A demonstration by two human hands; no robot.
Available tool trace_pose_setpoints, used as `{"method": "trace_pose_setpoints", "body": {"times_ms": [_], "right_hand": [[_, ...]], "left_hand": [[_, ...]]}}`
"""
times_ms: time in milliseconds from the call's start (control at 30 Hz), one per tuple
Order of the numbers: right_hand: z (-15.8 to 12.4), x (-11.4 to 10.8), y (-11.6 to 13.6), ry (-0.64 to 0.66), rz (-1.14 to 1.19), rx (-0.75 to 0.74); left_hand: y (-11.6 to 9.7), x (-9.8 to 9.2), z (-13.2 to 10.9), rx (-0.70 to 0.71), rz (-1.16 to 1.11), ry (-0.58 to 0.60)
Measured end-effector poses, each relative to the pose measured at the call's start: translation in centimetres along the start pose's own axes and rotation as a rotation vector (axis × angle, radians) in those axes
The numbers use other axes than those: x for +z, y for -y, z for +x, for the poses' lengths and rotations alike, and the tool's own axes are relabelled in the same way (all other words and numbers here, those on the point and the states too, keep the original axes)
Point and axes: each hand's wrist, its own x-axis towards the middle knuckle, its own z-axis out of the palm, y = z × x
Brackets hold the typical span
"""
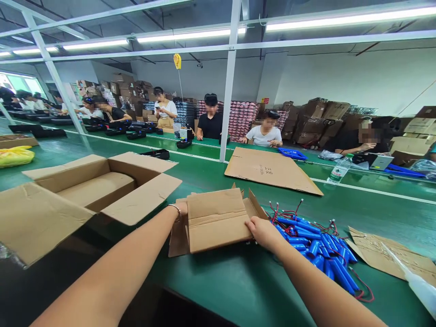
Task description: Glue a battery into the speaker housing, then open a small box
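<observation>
A creased piece of folded cardboard (218, 220) is held between my two hands above the green bench. My left hand (183, 208) grips its left side, with the fingers mostly hidden behind it. At the lower right edge, my right hand (260, 229) pinches the cardboard, thumb in front. To the right of it lies a pile of blue cylindrical battery packs (316, 247) with red wires. An open cardboard box (83, 190) with spread flaps stands on the left and holds a brown cardboard piece.
On the green bench (200, 177) are a flat cardboard sheet (269, 170), a water bottle (339, 169), and a scrap (391, 252) beside a white nozzle bottle (420, 286). A yellow bag (15, 156) lies far left. People sit across, behind a white post (229, 91).
</observation>
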Motion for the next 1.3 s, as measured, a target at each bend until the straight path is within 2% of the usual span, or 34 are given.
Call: {"method": "trace_pose_setpoints", "body": {"times_ms": [100,233,300,467,600,800,833,900,933,1000,1067,1100,1200,1300], "right_hand": [[1.5,0.1,1.4,-0.042,-0.042,0.092],[3.0,0.1,2.6,-0.097,-0.075,0.156],[4.0,0.2,3.1,-0.104,-0.083,0.172],[6.5,0.4,3.9,-0.090,-0.097,0.197],[6.9,0.3,3.8,-0.075,-0.115,0.197],[7.3,0.7,3.6,-0.042,-0.159,0.196],[7.6,0.9,3.7,-0.030,-0.164,0.200],[8.3,1.3,3.9,-0.002,-0.173,0.209],[8.7,1.5,4.1,0.008,-0.179,0.211],[9.1,2.0,4.4,0.005,-0.202,0.185],[9.4,2.7,4.7,-0.030,-0.237,0.122],[9.5,3.1,4.9,-0.055,-0.254,0.091],[9.5,4.3,5.1,-0.108,-0.293,0.048],[9.2,4.5,5.1,-0.126,-0.316,0.017]], "left_hand": [[0.2,-1.0,-1.5,-0.013,-0.105,0.044],[1.3,-2.1,-2.5,0.056,-0.327,0.225],[2.0,-1.9,-2.9,0.079,-0.363,0.262],[2.7,-0.2,-3.9,0.173,-0.342,0.270],[2.9,0.0,-4.6,0.170,-0.078,0.144],[2.6,0.2,-4.7,0.088,0.345,-0.097],[2.3,0.6,-4.9,0.104,0.450,-0.154],[1.6,1.9,-5.3,0.237,0.690,-0.247],[1.3,2.8,-5.5,0.328,0.798,-0.257],[1.1,5.0,-6.0,0.434,0.957,-0.175],[1.5,7.4,-6.2,0.354,0.991,-0.057],[1.9,8.4,-6.2,0.289,1.007,-0.046],[3.2,10.4,-5.7,0.243,1.052,-0.141],[3.6,10.8,-5.0,0.292,1.096,-0.195]]}}
